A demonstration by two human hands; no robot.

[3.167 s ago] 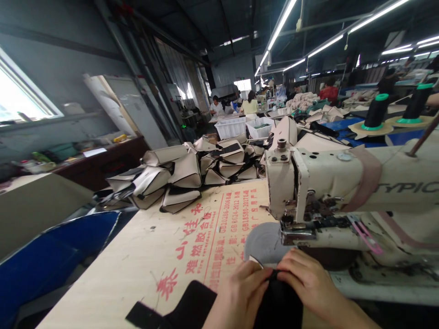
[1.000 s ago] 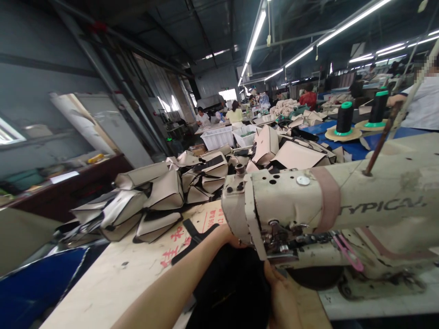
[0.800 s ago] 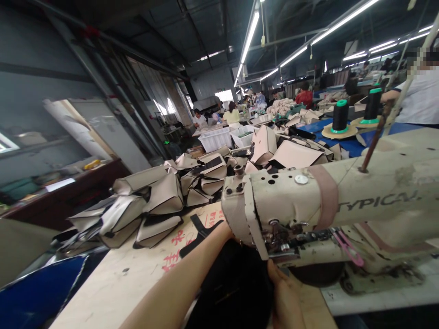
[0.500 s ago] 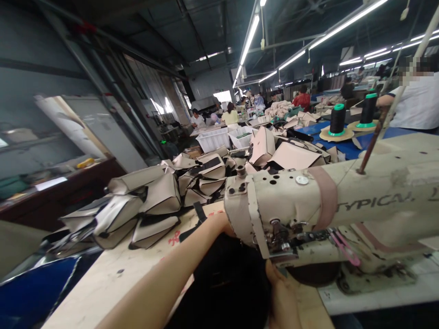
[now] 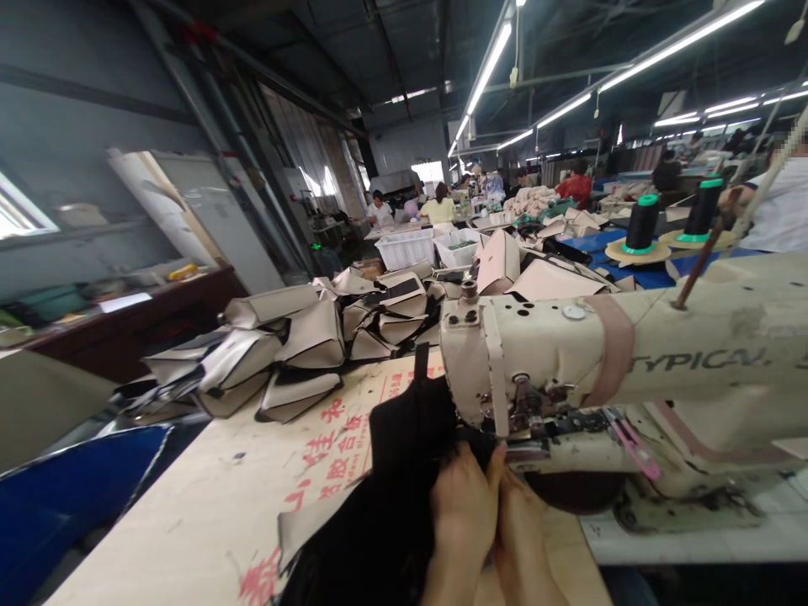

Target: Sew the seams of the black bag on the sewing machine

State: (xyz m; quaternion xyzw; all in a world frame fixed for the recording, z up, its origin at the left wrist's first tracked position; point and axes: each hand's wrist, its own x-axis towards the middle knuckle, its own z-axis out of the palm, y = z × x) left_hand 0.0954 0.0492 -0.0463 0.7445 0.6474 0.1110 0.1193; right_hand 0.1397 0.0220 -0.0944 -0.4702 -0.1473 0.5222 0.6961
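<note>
A beige sewing machine [image 5: 555,349] with a cylinder arm stands on the right. Black fabric [image 5: 391,505], with a beige piece [image 5: 303,530] showing at its lower left edge, hangs across the plywood table up to the needle area. My left hand [image 5: 464,501] lies against the fabric just in front of the presser foot, fingers curled onto it and slightly blurred. Close beside it, my right hand [image 5: 521,522] pinches the fabric's edge near the machine arm; its fingers are partly hidden. A black strap end [image 5: 422,360] sticks up behind the fabric.
Several beige bags with black edging [image 5: 309,337] are heaped behind the plywood table [image 5: 189,505]. Black thread cones [image 5: 642,225] stand behind the machine. White crates [image 5: 407,250] and people at work are farther back. Blue sheeting [image 5: 76,522] lies at the left.
My left hand has come back from behind the machine head to the front, beside my right hand. The black fabric has shifted left and spread out, and the view has turned slightly left.
</note>
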